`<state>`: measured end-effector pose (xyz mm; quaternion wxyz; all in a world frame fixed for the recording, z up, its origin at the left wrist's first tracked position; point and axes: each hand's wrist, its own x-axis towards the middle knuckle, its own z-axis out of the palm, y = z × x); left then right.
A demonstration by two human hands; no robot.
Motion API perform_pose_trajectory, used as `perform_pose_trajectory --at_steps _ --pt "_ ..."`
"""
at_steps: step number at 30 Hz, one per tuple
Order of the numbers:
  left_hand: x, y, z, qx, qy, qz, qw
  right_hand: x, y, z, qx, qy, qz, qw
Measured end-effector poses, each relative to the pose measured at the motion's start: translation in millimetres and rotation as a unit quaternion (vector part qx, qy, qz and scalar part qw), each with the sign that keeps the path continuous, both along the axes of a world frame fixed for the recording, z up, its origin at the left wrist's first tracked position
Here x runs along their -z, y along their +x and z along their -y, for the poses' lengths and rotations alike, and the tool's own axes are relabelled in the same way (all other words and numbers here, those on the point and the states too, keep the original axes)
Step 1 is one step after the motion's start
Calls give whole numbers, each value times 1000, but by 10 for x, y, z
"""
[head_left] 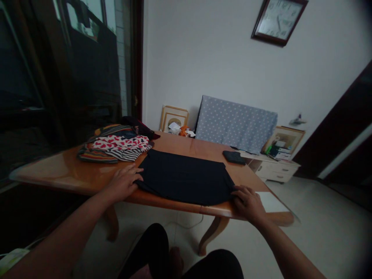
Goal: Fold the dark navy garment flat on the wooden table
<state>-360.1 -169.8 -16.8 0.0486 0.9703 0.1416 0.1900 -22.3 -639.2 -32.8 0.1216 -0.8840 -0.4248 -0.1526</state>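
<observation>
A dark navy or black piece of clothing (186, 176) lies spread flat on the wooden table in front of me, its near edge curving along the table's front edge. My left hand (126, 181) holds its lower left edge, fingers closed on the fabric. At the opposite side, my right hand (248, 199) grips the lower right corner between curled fingers and thumb. The exact kind of garment cannot be made out. Beyond my left hand sits a heap of patterned clothes (116, 143), striped and heart-printed.
The wooden table (58, 170) has a small folded dark cloth (234, 157) at its far right and a white sheet (270, 202) at the right edge. Behind stand a polka-dot cover (235, 124), framed pictures (174, 116) and a white cabinet (274, 171).
</observation>
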Motion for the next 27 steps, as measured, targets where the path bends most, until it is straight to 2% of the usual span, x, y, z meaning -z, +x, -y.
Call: perform_pose_trajectory --at_steps 5,8,11,16,21,27 --pt "-129 140 -81 15 -36 -26 999 -30 224 -132 -52 77 -100 991" --pt "-253 266 -146 31 -64 -23 997 -50 385 -262 -59 125 -192 972" --pt "-356 447 -275 48 -116 -36 991 -95 554 -430 -72 141 -274 949" --pt "-421 849 -548 38 -219 -57 973 -235 763 -733 -29 170 -317 933" --pt "-428 1197 -736 -21 -212 -113 970 -310 947 -979 4 143 -289 947" --pt "-451 1421 -901 -73 -179 -181 964 -286 1240 -1105 18 82 -296 951"
